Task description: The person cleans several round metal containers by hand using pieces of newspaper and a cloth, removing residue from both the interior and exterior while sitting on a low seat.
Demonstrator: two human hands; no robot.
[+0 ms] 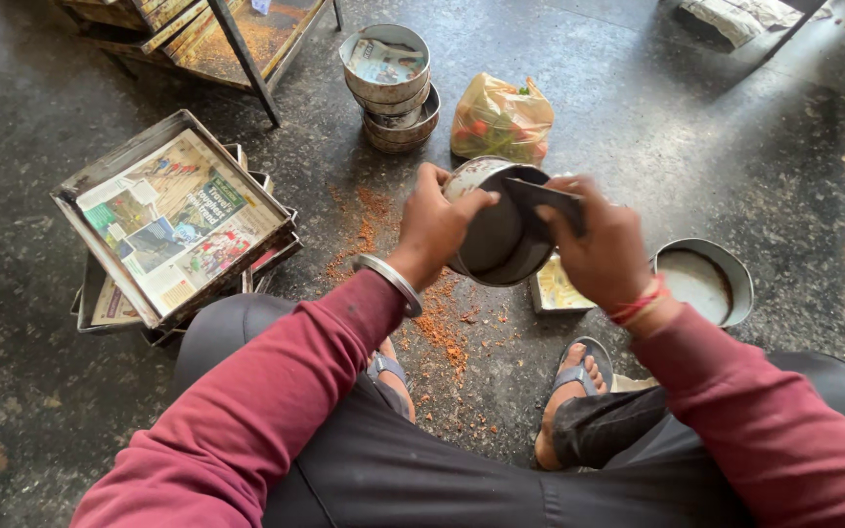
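Left hand (434,227) grips round tin (497,227), tilted, mouth facing camera.

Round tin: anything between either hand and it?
Nothing visible. The left hand grips the round tin at its rim; the right hand presses a flat dark scraper into its open mouth.

Head view, steeply downward (close).
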